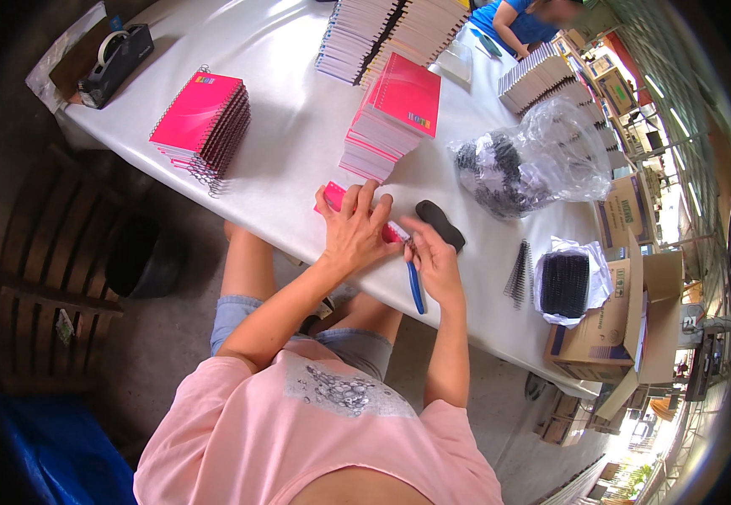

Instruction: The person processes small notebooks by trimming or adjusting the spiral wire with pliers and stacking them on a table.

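At the front edge of the table, my left hand (355, 231) spans a small pink-covered notebook (332, 194), its curled fingers and thumb holding it down. Most of the cover is hidden under that hand. My right hand (434, 263) is at the notebook's right end, fingers drawn together; whatever they pinch is too small to make out. Blue-handled pliers (417, 289) extend from beneath the right hand, their head partly covered. Just beyond it lies a black elongated case (440, 225). A tall stack of pink notebooks (395, 109) stands right behind my left hand.
Coil-bound pink notebooks (201, 118) are piled at the left, near a tape dispenser (117, 63). To the right are a plastic bag of black coils (525, 160), loose coils (517, 273) and an open cardboard box (597, 328). Another person (513, 25) sits at the far side.
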`<state>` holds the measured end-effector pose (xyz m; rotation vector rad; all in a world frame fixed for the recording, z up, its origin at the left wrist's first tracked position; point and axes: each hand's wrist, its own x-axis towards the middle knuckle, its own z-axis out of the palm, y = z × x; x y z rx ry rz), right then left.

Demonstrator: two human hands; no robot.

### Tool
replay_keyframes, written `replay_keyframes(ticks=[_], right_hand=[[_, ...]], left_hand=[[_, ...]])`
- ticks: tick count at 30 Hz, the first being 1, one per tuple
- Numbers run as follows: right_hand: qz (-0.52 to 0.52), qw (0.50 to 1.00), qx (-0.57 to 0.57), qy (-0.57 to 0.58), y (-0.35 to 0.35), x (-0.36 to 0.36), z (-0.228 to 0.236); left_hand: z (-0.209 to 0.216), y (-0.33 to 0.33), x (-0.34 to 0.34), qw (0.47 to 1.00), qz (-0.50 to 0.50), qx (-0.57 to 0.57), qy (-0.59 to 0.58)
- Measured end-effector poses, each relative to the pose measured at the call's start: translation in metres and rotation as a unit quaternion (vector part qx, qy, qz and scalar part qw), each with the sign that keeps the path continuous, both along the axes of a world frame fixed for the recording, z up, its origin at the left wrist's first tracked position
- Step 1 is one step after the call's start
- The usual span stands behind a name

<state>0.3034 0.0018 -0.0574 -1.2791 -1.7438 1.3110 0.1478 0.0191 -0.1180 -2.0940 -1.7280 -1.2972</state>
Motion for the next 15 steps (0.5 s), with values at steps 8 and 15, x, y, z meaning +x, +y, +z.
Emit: replay_keyframes(ticks=[8,15], right_hand=[[-0.056,0.996,0.069,-0.011,0.007,0.009,-0.004],[-0.086,0.971,0.206,-0.084,0.001,0.006,-0.003]], left_hand=[[0.005,0.0,-0.001,0.999,-0.007,-0.038,0.038],[0.007,-0.002,0.002,0.999,-0.006,-0.047,0.025]])
